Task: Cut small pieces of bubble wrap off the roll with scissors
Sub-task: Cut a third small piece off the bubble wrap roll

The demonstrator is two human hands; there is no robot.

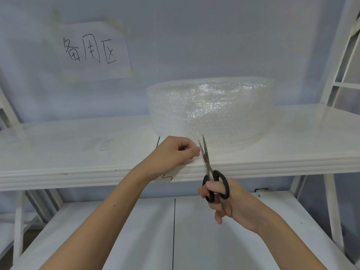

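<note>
A long white wooden shelf (78,152) runs across in front of me, and the big roll of clear, shiny bubble wrap (210,112) sits on it, right of centre, against the pale wall. Its loose end lies flat toward the shelf's front edge. My left hand (175,152) pinches that loose edge with curled fingers. My right hand (228,201) grips the black-handled steel scissors (209,172), whose blades stand slightly parted at the wrap, just beside my left fingertips.
</note>
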